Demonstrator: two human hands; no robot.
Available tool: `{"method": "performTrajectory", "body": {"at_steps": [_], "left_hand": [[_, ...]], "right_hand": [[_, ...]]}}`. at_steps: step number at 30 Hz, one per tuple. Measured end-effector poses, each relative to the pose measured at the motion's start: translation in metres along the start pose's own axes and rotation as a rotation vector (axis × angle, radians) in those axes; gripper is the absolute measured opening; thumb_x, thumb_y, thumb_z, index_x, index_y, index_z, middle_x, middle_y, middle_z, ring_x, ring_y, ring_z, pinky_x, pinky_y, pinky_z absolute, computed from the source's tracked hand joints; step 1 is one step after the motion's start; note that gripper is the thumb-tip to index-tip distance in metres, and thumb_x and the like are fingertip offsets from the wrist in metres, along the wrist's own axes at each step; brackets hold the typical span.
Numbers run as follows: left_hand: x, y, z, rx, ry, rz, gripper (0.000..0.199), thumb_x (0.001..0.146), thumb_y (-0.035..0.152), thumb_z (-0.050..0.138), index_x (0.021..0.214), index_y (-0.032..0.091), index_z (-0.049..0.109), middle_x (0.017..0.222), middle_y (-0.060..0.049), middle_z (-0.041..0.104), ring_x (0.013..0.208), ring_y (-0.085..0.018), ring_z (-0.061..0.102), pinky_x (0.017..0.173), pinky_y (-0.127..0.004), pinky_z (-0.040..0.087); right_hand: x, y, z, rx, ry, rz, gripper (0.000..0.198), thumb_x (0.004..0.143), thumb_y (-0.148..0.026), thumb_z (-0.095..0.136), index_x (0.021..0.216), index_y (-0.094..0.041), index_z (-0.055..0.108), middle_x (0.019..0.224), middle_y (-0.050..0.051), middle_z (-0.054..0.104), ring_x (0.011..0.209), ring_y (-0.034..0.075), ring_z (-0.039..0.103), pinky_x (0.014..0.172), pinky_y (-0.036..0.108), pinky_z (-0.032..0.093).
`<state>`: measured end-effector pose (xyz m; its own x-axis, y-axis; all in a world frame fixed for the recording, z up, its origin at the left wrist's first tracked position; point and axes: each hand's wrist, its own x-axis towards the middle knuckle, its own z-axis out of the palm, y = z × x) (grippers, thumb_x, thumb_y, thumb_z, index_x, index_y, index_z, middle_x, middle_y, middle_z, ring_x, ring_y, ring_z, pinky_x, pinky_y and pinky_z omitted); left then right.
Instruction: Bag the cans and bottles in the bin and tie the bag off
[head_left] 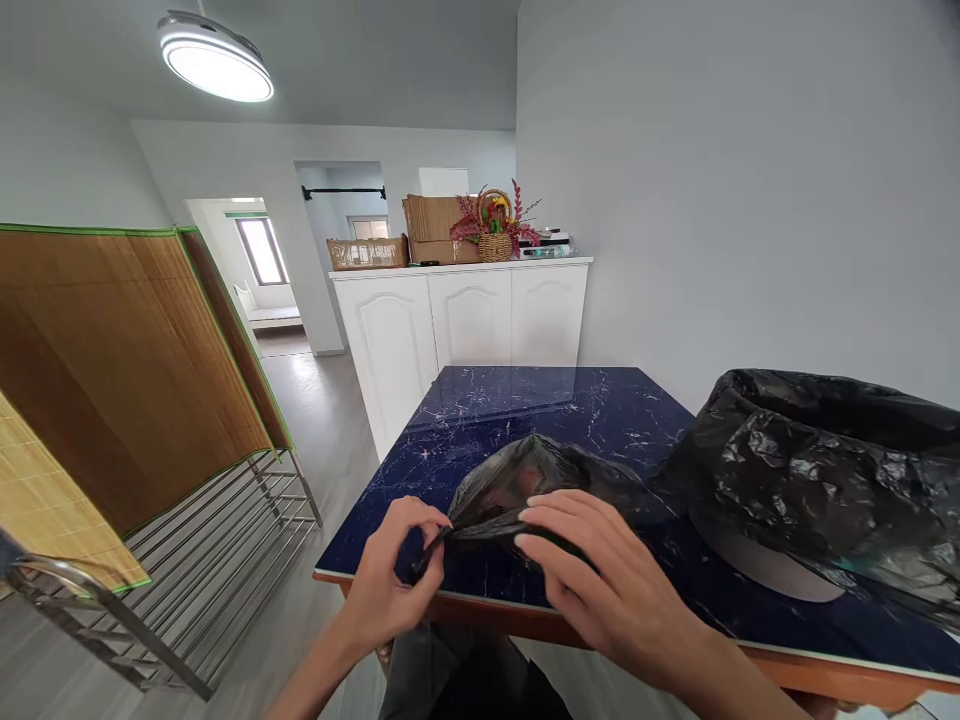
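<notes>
Left hand (397, 572): we pinch the bag (551, 468) above the table (517, 405).
Right hand (600, 580): on the bag; whether clamped, we cannot tell.
Lined bin (772, 568): table's right.

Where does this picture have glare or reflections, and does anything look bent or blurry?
Head view: the ceiling lamp burns out to white; head view: the glossy blue tabletop mirrors the white cabinet, and the black bag at right glints; head view: the cabinet leans, suggesting a wide lens; head view: left hand and right hand look fairly sharp.
</notes>
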<state>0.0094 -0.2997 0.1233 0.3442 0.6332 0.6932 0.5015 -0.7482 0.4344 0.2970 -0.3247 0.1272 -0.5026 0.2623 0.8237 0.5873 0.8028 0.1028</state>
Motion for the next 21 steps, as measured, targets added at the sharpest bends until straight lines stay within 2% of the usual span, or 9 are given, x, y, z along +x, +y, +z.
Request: {"method": "performTrajectory", "body": {"at_steps": [3, 6, 8, 10, 13, 15, 18, 21], "left_hand": [[-0.001, 0.006, 0.000, 0.049, -0.039, 0.157, 0.033, 0.093, 0.006, 0.057, 0.117, 0.027, 0.062, 0.082, -0.001, 0.061, 0.084, -0.020, 0.060, 0.080, -0.035, 0.051], [-0.006, 0.006, -0.002, 0.132, -0.098, 0.206, 0.037, 0.093, 0.004, 0.057, 0.120, 0.028, 0.066, 0.085, -0.002, 0.067, 0.085, -0.021, 0.061, 0.083, -0.038, 0.052], [-0.010, 0.002, -0.003, 0.193, -0.120, 0.204, 0.037, 0.094, 0.005, 0.056, 0.120, 0.028, 0.070, 0.089, -0.004, 0.070, 0.086, -0.021, 0.062, 0.085, -0.039, 0.052], [-0.015, -0.002, -0.005, 0.234, -0.124, 0.199, 0.037, 0.094, 0.006, 0.054, 0.117, 0.029, 0.073, 0.088, -0.004, 0.069, 0.087, -0.022, 0.062, 0.086, -0.040, 0.053], [-0.018, 0.000, -0.006, 0.295, -0.097, 0.190, 0.027, 0.090, 0.008, 0.056, 0.095, 0.027, 0.073, 0.092, -0.006, 0.065, 0.095, -0.025, 0.062, 0.090, -0.045, 0.052], [-0.015, 0.007, -0.005, 0.315, -0.093, 0.161, 0.018, 0.086, 0.011, 0.059, 0.085, 0.026, 0.069, 0.110, -0.010, 0.068, 0.111, -0.030, 0.061, 0.097, -0.053, 0.051], [-0.005, 0.023, 0.001, 0.239, -0.210, 0.158, 0.015, 0.087, 0.017, 0.059, 0.095, 0.026, 0.068, 0.130, -0.012, 0.069, 0.125, -0.033, 0.060, 0.112, -0.060, 0.046], [0.009, 0.036, 0.015, 0.138, -0.423, 0.227, 0.019, 0.099, 0.021, 0.053, 0.112, 0.026, 0.066, 0.119, -0.008, 0.075, 0.113, -0.025, 0.069, 0.120, -0.053, 0.043]], "right_hand": [[0.002, 0.004, 0.010, -0.008, -0.136, 0.022, 0.040, 0.106, -0.012, 0.056, 0.145, -0.018, 0.057, 0.124, 0.011, 0.075, 0.119, 0.027, 0.069, 0.109, 0.051, 0.055], [-0.005, 0.014, 0.012, -0.005, -0.219, 0.026, 0.020, 0.108, -0.017, 0.056, 0.124, -0.021, 0.067, 0.105, 0.007, 0.077, 0.100, 0.025, 0.072, 0.092, 0.046, 0.058], [-0.014, 0.017, 0.009, 0.014, -0.266, 0.020, 0.018, 0.109, -0.016, 0.053, 0.110, -0.023, 0.069, 0.093, 0.005, 0.075, 0.089, 0.023, 0.071, 0.082, 0.042, 0.056], [-0.024, 0.018, 0.007, 0.051, -0.309, 0.011, 0.020, 0.110, -0.016, 0.050, 0.107, -0.023, 0.068, 0.091, 0.004, 0.074, 0.084, 0.021, 0.069, 0.077, 0.040, 0.055], [-0.035, 0.016, 0.005, 0.119, -0.402, 0.030, 0.014, 0.111, -0.019, 0.052, 0.109, -0.023, 0.065, 0.101, 0.004, 0.075, 0.089, 0.020, 0.071, 0.080, 0.038, 0.056], [-0.038, 0.013, 0.004, 0.144, -0.458, 0.082, 0.007, 0.110, -0.026, 0.058, 0.113, -0.023, 0.063, 0.110, 0.005, 0.076, 0.099, 0.023, 0.072, 0.086, 0.039, 0.058], [-0.038, 0.010, 0.003, 0.162, -0.483, 0.162, 0.027, 0.107, -0.036, 0.064, 0.132, -0.025, 0.058, 0.127, 0.008, 0.074, 0.117, 0.028, 0.070, 0.098, 0.043, 0.059], [-0.040, 0.009, 0.006, 0.152, -0.477, 0.212, 0.039, 0.109, -0.039, 0.059, 0.146, -0.027, 0.051, 0.138, 0.008, 0.071, 0.125, 0.028, 0.068, 0.104, 0.045, 0.059]]}}
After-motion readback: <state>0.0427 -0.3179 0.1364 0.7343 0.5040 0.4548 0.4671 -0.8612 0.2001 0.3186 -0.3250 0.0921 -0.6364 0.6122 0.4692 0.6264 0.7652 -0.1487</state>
